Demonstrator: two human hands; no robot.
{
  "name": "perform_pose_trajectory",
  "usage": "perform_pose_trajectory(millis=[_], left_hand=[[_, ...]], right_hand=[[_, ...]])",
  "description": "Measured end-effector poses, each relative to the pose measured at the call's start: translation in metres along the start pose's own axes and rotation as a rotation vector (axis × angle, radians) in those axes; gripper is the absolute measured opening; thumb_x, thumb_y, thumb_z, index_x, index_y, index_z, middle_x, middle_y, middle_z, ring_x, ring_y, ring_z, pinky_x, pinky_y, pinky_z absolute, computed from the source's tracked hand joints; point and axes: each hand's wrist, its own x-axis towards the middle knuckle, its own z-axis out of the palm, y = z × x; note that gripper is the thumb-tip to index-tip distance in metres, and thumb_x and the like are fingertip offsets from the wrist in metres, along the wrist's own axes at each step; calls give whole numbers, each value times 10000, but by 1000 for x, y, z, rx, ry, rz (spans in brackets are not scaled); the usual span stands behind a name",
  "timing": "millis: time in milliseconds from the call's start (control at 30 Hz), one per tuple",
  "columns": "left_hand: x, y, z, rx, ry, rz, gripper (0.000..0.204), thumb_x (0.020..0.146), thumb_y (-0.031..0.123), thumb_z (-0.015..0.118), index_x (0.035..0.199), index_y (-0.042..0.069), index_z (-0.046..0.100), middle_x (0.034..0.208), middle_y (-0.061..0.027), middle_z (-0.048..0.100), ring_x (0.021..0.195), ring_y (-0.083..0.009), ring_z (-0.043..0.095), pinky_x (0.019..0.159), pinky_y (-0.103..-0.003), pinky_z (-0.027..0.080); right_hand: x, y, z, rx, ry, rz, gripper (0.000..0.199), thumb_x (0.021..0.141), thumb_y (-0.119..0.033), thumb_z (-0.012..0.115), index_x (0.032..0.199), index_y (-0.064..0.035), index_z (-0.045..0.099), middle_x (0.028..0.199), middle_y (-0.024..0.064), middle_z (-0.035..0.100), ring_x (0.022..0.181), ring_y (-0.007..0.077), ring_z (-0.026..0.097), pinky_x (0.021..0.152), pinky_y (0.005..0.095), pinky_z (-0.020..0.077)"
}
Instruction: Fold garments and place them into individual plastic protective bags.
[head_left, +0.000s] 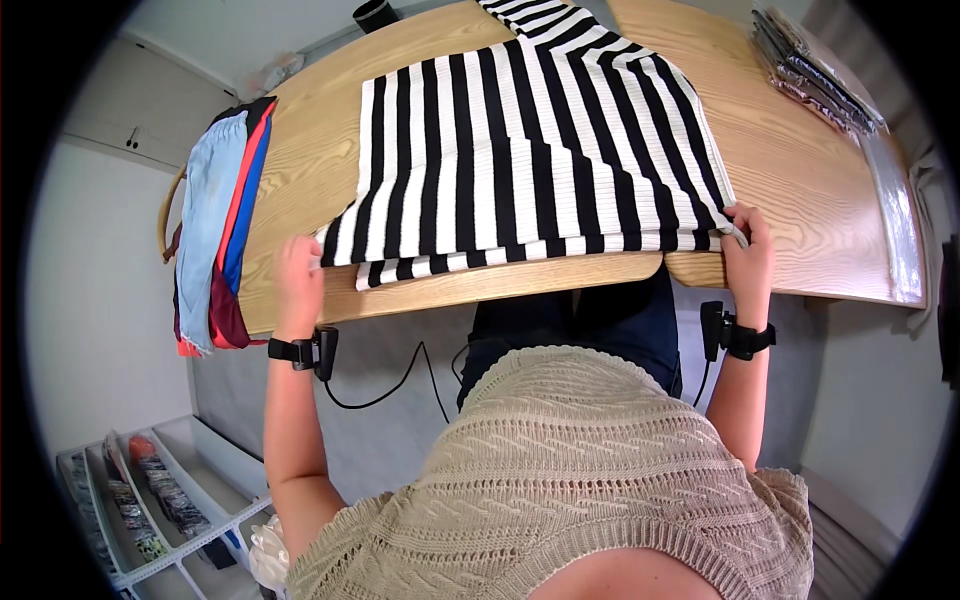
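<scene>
A black-and-white striped knit top (480,160) lies spread over the wooden table, one sleeve stretching toward the far edge. Its near edge shows two layers, the lower one peeking out along the front. At the near left corner my left hand (298,280) is closed on the fabric, slightly blurred. My right hand (750,250) pinches the near right corner between thumb and fingers. Soft folds run across the middle right of the top.
Folded clothes (220,220) in light blue, red and dark blue hang over the table's left end. Plastic-wrapped packages (815,75) sit at the far right, near a clear plastic sleeve (893,220). A divided white bin (165,500) stands at lower left. A seam splits the wooden table (800,200).
</scene>
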Motion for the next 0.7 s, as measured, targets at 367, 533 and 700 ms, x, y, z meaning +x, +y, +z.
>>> perform_pose_trajectory(millis=[367,533,700], left_hand=[[-24,-11,12,-102,-175,-36,230,675,-117,524,844,36,496,831,-119,496,843,-334,486,718,-411,400],[-10,21,-7,-333,-329,-68,429,579,-106,449,980,34,513,1072,-156,489,1066,-368,446,937,-387,366],[15,84,-17,-454,-304,57,465,777,26,522,1242,48,508,1431,-157,357,1322,-334,323,1092,-409,244]], right_hand=[[4,9,1,62,-21,-30,206,695,130,510,854,9,462,1000,140,623,967,264,577,872,299,427],[-4,-4,-12,9,-130,-22,525,644,132,484,1149,-11,476,1162,184,539,1141,315,499,969,348,380],[-23,-96,21,-161,-111,-419,506,712,29,561,1208,-59,513,1278,134,514,1258,338,415,1037,487,302]])
